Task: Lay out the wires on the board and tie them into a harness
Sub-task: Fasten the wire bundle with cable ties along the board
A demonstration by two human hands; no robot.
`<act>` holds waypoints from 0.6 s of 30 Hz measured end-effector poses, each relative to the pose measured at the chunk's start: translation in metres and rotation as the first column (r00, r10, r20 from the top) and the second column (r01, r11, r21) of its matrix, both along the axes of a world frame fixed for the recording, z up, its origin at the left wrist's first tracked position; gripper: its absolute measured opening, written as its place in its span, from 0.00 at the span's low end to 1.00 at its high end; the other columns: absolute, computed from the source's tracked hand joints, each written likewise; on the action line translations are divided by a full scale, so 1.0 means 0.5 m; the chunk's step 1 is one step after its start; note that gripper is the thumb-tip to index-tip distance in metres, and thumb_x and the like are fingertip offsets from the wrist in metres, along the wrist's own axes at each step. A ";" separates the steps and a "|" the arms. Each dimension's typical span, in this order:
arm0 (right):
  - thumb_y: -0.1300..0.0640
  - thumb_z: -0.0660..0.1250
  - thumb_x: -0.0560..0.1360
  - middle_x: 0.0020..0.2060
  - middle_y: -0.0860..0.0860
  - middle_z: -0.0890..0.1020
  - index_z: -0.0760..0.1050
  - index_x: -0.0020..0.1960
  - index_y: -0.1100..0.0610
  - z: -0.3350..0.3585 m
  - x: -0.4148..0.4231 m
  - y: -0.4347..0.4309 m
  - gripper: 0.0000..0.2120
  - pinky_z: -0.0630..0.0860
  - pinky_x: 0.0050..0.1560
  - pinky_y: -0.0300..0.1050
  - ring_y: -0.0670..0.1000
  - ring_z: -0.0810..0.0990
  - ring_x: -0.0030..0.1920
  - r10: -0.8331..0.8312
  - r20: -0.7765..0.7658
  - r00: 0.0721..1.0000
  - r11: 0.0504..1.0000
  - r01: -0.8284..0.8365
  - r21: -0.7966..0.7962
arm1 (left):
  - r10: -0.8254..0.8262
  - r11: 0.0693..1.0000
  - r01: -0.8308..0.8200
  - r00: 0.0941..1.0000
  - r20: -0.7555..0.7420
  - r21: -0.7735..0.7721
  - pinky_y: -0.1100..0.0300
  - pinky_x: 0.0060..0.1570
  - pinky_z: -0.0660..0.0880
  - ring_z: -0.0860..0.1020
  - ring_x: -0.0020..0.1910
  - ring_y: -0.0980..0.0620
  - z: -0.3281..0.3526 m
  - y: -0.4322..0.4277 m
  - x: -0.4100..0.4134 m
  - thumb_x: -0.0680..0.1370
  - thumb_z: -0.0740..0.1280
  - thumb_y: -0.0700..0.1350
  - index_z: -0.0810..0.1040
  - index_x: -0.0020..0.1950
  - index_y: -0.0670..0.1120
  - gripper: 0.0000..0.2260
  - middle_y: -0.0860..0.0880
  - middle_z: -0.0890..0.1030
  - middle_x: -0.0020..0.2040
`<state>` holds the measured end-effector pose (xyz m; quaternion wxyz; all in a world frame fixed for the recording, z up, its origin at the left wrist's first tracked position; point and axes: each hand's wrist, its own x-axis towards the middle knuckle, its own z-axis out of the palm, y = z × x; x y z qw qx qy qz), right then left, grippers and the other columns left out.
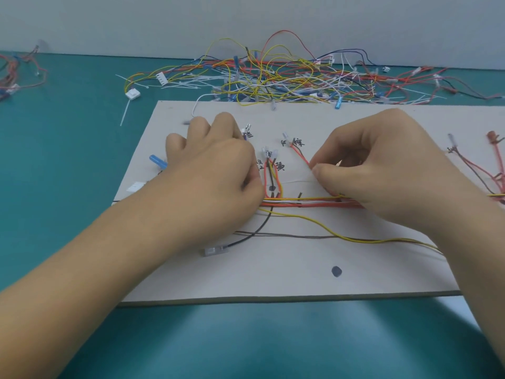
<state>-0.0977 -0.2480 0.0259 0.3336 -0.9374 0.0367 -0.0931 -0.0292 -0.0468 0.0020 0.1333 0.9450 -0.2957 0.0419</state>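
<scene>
A pale board (273, 280) lies on the green table with handwritten labels on it. A bundle of red, orange, yellow and white wires (297, 202) runs across its middle, with branches rising to small terminals (269, 153). My left hand (216, 170) rests fingers-down on the bundle's left end, pressing the wires. My right hand (382, 170) pinches the red-and-brown wire pair (300, 153) where it meets the bundle. A loose yellow wire (328, 231) and a black wire (262, 228) with a clear connector (214, 250) trail below.
A big tangle of spare wires and white cable ties (273, 77) lies behind the board. More wires (16, 75) sit at the far left. A blue terminal (157, 160) and a white connector (135, 186) lie at the board's left edge. Red wires (494, 160) cross the right end.
</scene>
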 end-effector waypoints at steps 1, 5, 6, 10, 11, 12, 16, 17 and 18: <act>0.60 0.73 0.71 0.24 0.38 0.79 0.84 0.36 0.50 -0.001 0.001 -0.001 0.07 0.68 0.27 0.28 0.40 0.75 0.25 0.003 -0.003 1.000 1.000 -0.003 -0.005 | -0.008 1.000 0.008 0.999 0.034 -0.002 0.51 0.49 0.57 0.62 0.53 0.48 -0.001 0.002 0.000 0.78 0.62 0.52 0.77 0.43 0.51 0.08 0.54 0.68 0.55; 0.59 0.73 0.71 0.25 0.35 0.79 0.84 0.37 0.48 -0.005 0.004 -0.002 0.07 0.67 0.27 0.26 0.39 0.76 0.26 0.026 -0.007 1.000 0.999 -0.026 -0.033 | -0.109 0.993 0.112 0.992 0.066 -0.039 0.56 0.49 0.51 0.61 0.60 0.51 0.009 0.010 0.009 0.78 0.59 0.55 0.76 0.42 0.54 0.11 0.57 0.67 0.65; 0.58 0.74 0.71 0.26 0.34 0.79 0.84 0.37 0.47 -0.007 0.005 -0.002 0.07 0.67 0.28 0.26 0.39 0.76 0.27 0.035 -0.010 0.999 0.999 -0.035 -0.040 | -0.145 0.987 0.149 0.988 0.061 -0.063 0.57 0.48 0.51 0.61 0.60 0.53 0.015 0.012 0.012 0.77 0.59 0.55 0.76 0.41 0.54 0.10 0.58 0.68 0.65; 0.57 0.74 0.71 0.29 0.34 0.80 0.84 0.37 0.46 -0.014 0.006 0.008 0.07 0.69 0.32 0.27 0.39 0.77 0.30 0.076 -0.020 0.997 0.994 -0.077 -0.078 | -0.310 0.913 0.292 0.950 -0.021 -0.285 0.54 0.57 0.61 0.70 0.58 0.57 0.034 0.015 0.010 0.70 0.67 0.52 0.77 0.37 0.54 0.04 0.63 0.82 0.55; 0.57 0.74 0.71 0.28 0.34 0.80 0.84 0.37 0.47 -0.014 0.007 0.011 0.07 0.69 0.32 0.27 0.39 0.77 0.30 0.081 -0.018 0.997 0.993 -0.082 -0.085 | -0.349 0.888 0.311 0.936 -0.055 -0.340 0.52 0.60 0.65 0.74 0.56 0.57 0.036 0.015 0.008 0.70 0.69 0.50 0.78 0.37 0.53 0.03 0.63 0.84 0.51; 0.57 0.74 0.71 0.27 0.33 0.79 0.85 0.37 0.47 -0.015 0.008 0.014 0.07 0.68 0.32 0.27 0.39 0.77 0.30 0.086 -0.016 0.996 0.992 -0.087 -0.093 | -0.377 0.868 0.316 0.922 -0.094 -0.382 0.51 0.59 0.69 0.77 0.54 0.55 0.037 0.015 0.008 0.69 0.70 0.48 0.79 0.37 0.53 0.02 0.62 0.86 0.47; 0.59 0.74 0.72 0.23 0.32 0.76 0.85 0.38 0.49 -0.016 0.007 0.019 0.06 0.67 0.31 0.26 0.37 0.76 0.31 0.107 -0.011 0.994 0.989 -0.108 -0.105 | -0.430 0.833 0.296 0.878 -0.211 -0.468 0.49 0.43 0.77 0.80 0.41 0.50 0.030 0.020 0.020 0.70 0.70 0.48 0.81 0.37 0.55 0.03 0.51 0.86 0.40; 0.59 0.74 0.72 0.23 0.32 0.75 0.85 0.38 0.49 -0.016 0.007 0.020 0.06 0.67 0.31 0.26 0.36 0.76 0.31 0.109 -0.009 0.994 0.989 -0.109 -0.104 | -0.441 0.825 0.292 0.868 -0.228 -0.484 0.49 0.41 0.78 0.79 0.39 0.51 0.027 0.022 0.024 0.70 0.70 0.49 0.81 0.37 0.55 0.02 0.50 0.86 0.40; 0.59 0.74 0.72 0.23 0.32 0.75 0.86 0.38 0.49 -0.016 0.007 0.020 0.06 0.67 0.31 0.25 0.36 0.76 0.30 0.109 -0.007 0.994 0.989 -0.110 -0.102 | -0.446 0.819 0.285 0.863 -0.239 -0.497 0.50 0.40 0.78 0.79 0.37 0.52 0.025 0.022 0.028 0.70 0.70 0.49 0.82 0.38 0.54 0.02 0.50 0.86 0.40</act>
